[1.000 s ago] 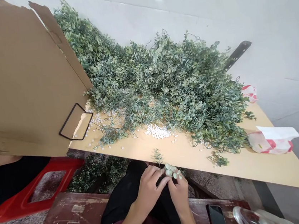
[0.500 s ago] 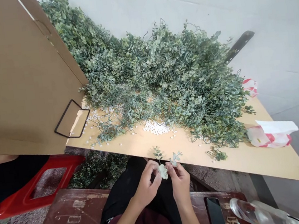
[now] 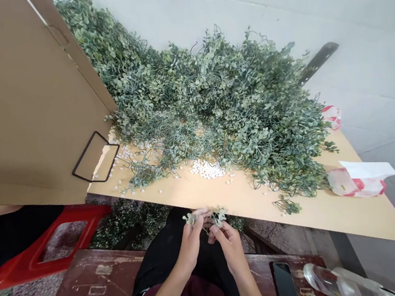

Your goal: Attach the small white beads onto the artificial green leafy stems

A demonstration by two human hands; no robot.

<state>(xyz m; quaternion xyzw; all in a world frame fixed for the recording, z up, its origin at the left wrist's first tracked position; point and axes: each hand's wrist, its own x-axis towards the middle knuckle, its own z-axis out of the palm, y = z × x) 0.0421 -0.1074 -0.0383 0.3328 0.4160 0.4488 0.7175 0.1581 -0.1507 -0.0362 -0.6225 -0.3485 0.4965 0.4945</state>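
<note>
Both hands meet above my lap, just in front of the table's near edge. My left hand (image 3: 192, 236) is closed on a small leafy sprig (image 3: 190, 218), whose pale leaves stick out to its left. My right hand (image 3: 226, 240) pinches at the stem of the same piece, and more grey-green leaves (image 3: 218, 216) stand up above its fingers. Whether these are one sprig or two joined ones is hard to tell. Beyond the hands, a small pile of white beads (image 3: 207, 168) lies on the table (image 3: 238, 195), in front of a big heap of artificial greenery (image 3: 220, 98).
A cardboard sheet (image 3: 28, 100) stands at the left, a black wire frame (image 3: 96, 157) at its corner. Red-and-white tissue packs (image 3: 360, 181) lie at the right. A phone (image 3: 284, 283) and a clear bottle (image 3: 326, 278) rest on the bench. Someone sits beside a red stool (image 3: 98, 218).
The sprig's leaves, upright and apart half a second ago, now lie turned between my hands. My left hand has rotated, its fingers reaching toward the right hand. The view has shifted slightly.
</note>
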